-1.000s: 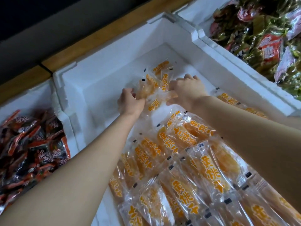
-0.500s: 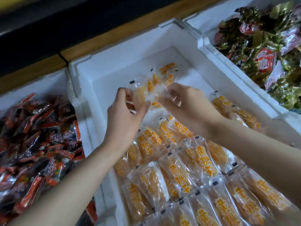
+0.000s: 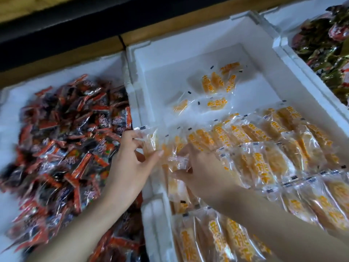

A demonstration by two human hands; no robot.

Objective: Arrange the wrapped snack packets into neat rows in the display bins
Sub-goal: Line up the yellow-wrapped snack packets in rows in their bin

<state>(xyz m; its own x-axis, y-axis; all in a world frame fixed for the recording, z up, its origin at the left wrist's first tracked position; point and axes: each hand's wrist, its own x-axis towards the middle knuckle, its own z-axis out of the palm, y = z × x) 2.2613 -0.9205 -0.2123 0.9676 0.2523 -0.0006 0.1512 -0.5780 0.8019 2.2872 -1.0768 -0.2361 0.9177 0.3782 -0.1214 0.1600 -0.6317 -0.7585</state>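
A white foam bin (image 3: 198, 46) in the middle holds clear packets with orange print. Rows of these packets (image 3: 264, 148) fill its near and right part. Several loose packets (image 3: 217, 86) lie on the bare floor at the far end. My left hand (image 3: 130, 159) pinches the left end of a clear orange packet (image 3: 156, 144) at the bin's left wall. My right hand (image 3: 204, 171) presses fingers down on the same packets at the left end of a row. Blur hides the exact grip.
A foam bin on the left (image 3: 17, 95) is piled with red and black packets (image 3: 66, 148). A bin at the far right holds green and red packets (image 3: 324, 44). A wooden ledge (image 3: 170, 33) and a dark band run behind the bins.
Both hands have come back from the bin's far end to the left end of the near rows, bringing packets along. The view has swung left and down.
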